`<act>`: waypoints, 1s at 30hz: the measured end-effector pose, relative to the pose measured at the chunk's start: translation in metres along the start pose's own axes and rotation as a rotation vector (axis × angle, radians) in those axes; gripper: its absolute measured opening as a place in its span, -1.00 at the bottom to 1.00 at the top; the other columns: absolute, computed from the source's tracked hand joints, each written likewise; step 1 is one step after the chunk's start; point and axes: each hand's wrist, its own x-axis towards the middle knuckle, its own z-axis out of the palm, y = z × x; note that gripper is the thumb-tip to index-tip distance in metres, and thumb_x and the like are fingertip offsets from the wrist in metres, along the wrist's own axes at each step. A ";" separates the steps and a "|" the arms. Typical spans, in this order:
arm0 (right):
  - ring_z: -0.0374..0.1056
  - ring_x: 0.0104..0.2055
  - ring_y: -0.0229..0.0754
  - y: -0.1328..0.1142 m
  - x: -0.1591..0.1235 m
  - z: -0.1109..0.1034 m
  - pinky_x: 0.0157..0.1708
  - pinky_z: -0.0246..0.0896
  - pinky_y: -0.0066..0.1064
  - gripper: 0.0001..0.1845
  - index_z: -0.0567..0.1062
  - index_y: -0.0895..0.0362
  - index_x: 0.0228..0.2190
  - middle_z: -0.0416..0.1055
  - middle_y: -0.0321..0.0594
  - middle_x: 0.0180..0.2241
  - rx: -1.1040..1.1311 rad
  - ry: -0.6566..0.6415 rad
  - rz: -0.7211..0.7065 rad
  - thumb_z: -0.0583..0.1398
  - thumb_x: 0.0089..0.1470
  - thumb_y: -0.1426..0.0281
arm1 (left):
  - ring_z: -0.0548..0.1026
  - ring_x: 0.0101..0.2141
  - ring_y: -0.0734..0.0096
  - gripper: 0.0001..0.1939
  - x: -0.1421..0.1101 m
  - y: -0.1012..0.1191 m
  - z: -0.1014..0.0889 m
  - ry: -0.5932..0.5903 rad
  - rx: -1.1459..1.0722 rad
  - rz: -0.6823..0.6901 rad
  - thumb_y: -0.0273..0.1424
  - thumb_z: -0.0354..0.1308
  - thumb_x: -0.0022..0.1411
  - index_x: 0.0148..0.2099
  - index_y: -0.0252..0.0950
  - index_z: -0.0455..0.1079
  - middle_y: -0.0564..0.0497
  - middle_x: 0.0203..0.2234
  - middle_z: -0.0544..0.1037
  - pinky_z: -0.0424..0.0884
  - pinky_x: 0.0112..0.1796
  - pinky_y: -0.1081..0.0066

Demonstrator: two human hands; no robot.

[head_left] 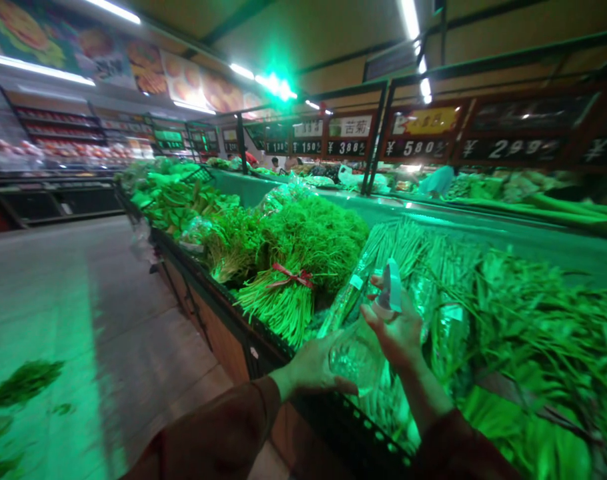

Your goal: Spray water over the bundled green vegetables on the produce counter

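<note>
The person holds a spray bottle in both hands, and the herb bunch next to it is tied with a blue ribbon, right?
Not quite. The head view shows the ribbon on the herb bunch is red. Left hand and right hand do hold the spray bottle.

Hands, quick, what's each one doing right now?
Left hand: closed around the base of the clear spray bottle.
Right hand: gripping the bottle's spray head.

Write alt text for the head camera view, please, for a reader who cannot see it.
Two hands hold a clear spray bottle over a green-lit produce display: the left hand cups its base, the right hand grips its white nozzle. Tied bunches of greens fill the counter, with price signs above.
</note>
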 end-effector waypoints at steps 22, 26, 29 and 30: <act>0.49 -0.10 0.06 -0.043 0.014 0.005 -0.05 0.38 -0.04 -0.29 0.48 0.05 0.06 0.51 -0.08 0.00 -0.018 -0.023 0.062 0.40 -0.09 0.01 | 0.45 0.15 -0.13 0.01 -0.023 0.019 0.004 0.062 -0.653 0.109 -0.16 0.58 -0.25 0.25 -0.29 0.32 -0.15 0.08 0.56 0.32 0.18 0.02; 0.47 -0.13 0.04 -0.065 0.014 0.017 -0.06 0.38 -0.04 -0.33 0.49 0.05 0.04 0.52 -0.09 -0.04 0.002 -0.056 0.110 0.40 -0.09 0.07 | 0.41 0.21 -0.16 0.07 -0.038 0.030 0.003 0.072 -0.881 0.132 -0.12 0.58 -0.27 0.28 -0.28 0.28 -0.17 0.13 0.53 0.31 0.21 0.01; 0.46 -0.15 0.00 -0.078 0.012 0.032 -0.08 0.37 -0.09 -0.34 0.47 0.06 0.05 0.52 -0.12 -0.07 0.038 -0.101 0.133 0.39 -0.10 0.17 | 0.46 0.16 -0.12 -0.03 -0.051 0.032 0.000 0.071 -1.063 0.144 -0.21 0.59 -0.23 0.24 -0.21 0.32 -0.13 0.09 0.55 0.33 0.18 0.02; 0.46 -0.14 0.00 -0.081 0.011 0.038 -0.07 0.37 -0.11 -0.34 0.47 0.06 0.06 0.52 -0.12 -0.06 0.053 -0.121 0.133 0.39 -0.10 0.19 | 0.46 0.15 -0.10 -0.05 -0.055 0.030 -0.002 0.076 -1.084 0.150 -0.23 0.58 -0.21 0.24 -0.19 0.33 -0.12 0.10 0.55 0.33 0.18 0.03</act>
